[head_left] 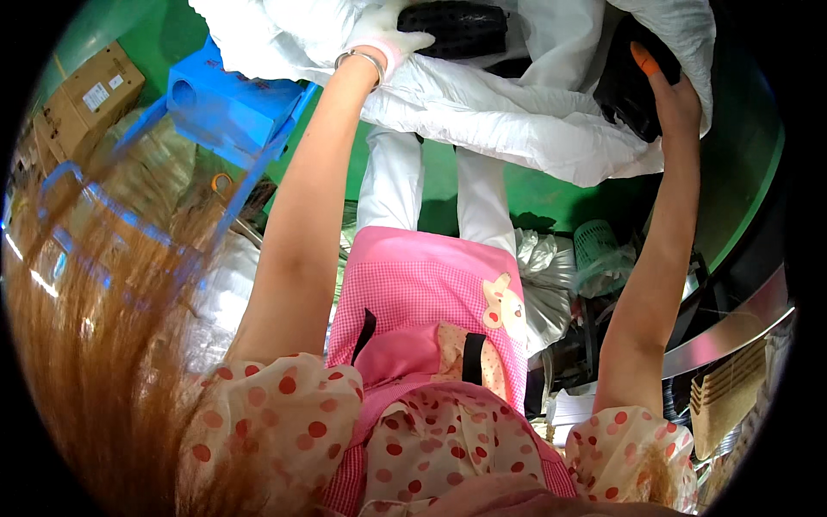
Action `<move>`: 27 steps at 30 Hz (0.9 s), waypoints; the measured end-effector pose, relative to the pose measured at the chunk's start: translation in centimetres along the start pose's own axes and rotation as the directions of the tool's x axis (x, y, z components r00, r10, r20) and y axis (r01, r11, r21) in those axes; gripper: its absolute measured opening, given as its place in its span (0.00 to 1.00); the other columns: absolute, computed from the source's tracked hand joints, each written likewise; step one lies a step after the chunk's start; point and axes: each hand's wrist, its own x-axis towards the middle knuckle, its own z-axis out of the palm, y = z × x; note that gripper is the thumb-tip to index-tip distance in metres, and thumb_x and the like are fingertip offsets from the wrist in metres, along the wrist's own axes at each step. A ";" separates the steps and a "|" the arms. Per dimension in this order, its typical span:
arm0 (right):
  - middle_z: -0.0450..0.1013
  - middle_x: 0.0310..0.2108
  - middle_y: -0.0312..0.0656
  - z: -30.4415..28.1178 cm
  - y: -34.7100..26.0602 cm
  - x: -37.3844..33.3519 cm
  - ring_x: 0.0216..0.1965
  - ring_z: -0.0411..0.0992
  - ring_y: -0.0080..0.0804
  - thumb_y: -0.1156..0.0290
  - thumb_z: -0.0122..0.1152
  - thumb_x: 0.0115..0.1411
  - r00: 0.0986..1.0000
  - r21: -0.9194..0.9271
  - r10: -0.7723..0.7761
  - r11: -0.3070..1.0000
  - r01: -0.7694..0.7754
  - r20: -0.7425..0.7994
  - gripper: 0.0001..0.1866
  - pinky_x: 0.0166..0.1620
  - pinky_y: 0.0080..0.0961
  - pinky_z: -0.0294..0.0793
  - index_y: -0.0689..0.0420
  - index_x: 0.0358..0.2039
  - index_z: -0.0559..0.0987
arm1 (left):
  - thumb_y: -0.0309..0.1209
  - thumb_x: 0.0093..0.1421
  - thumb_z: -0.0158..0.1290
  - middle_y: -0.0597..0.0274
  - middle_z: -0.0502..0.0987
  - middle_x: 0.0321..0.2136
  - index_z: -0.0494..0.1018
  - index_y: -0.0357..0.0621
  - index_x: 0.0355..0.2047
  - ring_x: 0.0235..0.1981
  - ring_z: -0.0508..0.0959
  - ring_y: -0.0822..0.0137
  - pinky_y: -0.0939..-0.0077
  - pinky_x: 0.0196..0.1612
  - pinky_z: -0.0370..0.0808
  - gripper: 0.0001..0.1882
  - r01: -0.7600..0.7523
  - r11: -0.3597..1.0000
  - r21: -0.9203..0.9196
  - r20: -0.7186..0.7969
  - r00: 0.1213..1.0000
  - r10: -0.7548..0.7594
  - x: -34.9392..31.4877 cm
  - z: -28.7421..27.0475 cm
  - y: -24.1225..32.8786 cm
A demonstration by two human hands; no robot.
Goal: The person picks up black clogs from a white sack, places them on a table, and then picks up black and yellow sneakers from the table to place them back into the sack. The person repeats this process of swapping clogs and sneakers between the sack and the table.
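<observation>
A large white woven sack hangs across the top of the view, its mouth spread. Inside it lies a black, glossy oblong piece with small dark dents. My left hand, in a white glove, reaches over the sack's edge; its thumb lies along the left end of this piece, its other fingers partly cut off by the frame's top. Farther right, my right hand, an orange finger cot on its thumb, grips a second black piece at the sack's right side. The right fingers behind that piece are hidden.
A blue box stands on a blue frame at left, with a cardboard carton beyond. Near my right arm are a green basket, a silvery bag and a curved metal edge. Loose hair blurs the left side.
</observation>
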 end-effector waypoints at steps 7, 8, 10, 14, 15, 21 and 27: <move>0.70 0.54 0.49 -0.6 -2.8 -2.6 0.54 0.69 0.36 0.62 0.58 0.55 0.996 -0.039 -0.069 0.997 0.072 0.058 0.33 0.58 0.24 0.62 0.66 0.59 0.66 | 0.37 0.45 0.64 0.43 0.74 0.44 0.72 0.48 0.52 0.48 0.73 0.45 0.62 0.53 0.70 0.32 -0.045 0.993 0.106 -0.186 0.980 0.065 -0.9 1.8 -0.1; 0.68 0.55 0.48 -0.4 -3.6 -3.2 0.55 0.68 0.35 0.62 0.58 0.55 0.992 0.096 -0.046 0.995 0.035 0.114 0.34 0.59 0.23 0.61 0.65 0.60 0.66 | 0.38 0.45 0.65 0.43 0.75 0.44 0.71 0.43 0.53 0.48 0.74 0.47 0.64 0.54 0.70 0.33 0.032 0.990 0.140 -0.152 0.988 -0.011 -1.1 1.8 -0.5; 0.68 0.55 0.48 0.2 -4.5 -3.8 0.54 0.68 0.34 0.61 0.60 0.55 0.987 0.290 0.026 0.954 -0.072 0.161 0.34 0.59 0.23 0.60 0.65 0.60 0.66 | 0.40 0.45 0.65 0.42 0.75 0.45 0.70 0.37 0.52 0.49 0.75 0.48 0.65 0.54 0.70 0.35 0.110 0.993 -0.035 -0.034 0.993 -0.111 -0.4 1.3 -0.3; 0.69 0.53 0.46 0.1 -5.4 -4.2 0.52 0.69 0.31 0.57 0.64 0.55 0.973 0.445 0.042 0.884 -0.142 0.227 0.36 0.56 0.22 0.64 0.65 0.58 0.68 | 0.37 0.55 0.61 0.47 0.75 0.47 0.68 0.28 0.52 0.48 0.76 0.58 0.69 0.54 0.71 0.30 0.371 0.725 -0.580 0.278 0.927 -0.251 0.1 -1.0 1.4; 0.70 0.53 0.46 0.2 -5.8 -4.3 0.51 0.69 0.31 0.56 0.65 0.54 0.972 0.459 0.038 0.877 -0.143 0.231 0.36 0.56 0.22 0.65 0.65 0.58 0.68 | 0.36 0.57 0.60 0.48 0.75 0.47 0.67 0.28 0.53 0.48 0.76 0.59 0.69 0.54 0.72 0.29 0.377 0.484 -0.790 0.332 0.926 -0.180 0.1 -1.5 1.2; 0.70 0.52 0.45 1.1 -5.8 -3.6 0.51 0.70 0.30 0.58 0.63 0.55 0.969 0.409 0.032 0.903 -0.134 0.246 0.34 0.55 0.22 0.66 0.62 0.59 0.68 | 0.39 0.49 0.54 0.44 0.68 0.56 0.77 0.49 0.40 0.57 0.65 0.39 0.49 0.58 0.62 0.18 -0.288 0.576 0.765 -0.309 0.620 0.721 -1.0 -6.3 2.2; 0.70 0.52 0.46 1.2 -5.0 -3.8 0.50 0.71 0.31 0.61 0.59 0.56 0.967 0.389 -0.007 0.916 -0.096 0.255 0.33 0.54 0.22 0.67 0.62 0.60 0.66 | 0.39 0.50 0.53 0.44 0.69 0.55 0.77 0.48 0.40 0.56 0.66 0.41 0.50 0.57 0.63 0.18 -0.267 0.897 0.352 -0.175 0.923 0.343 -0.3 -7.6 3.0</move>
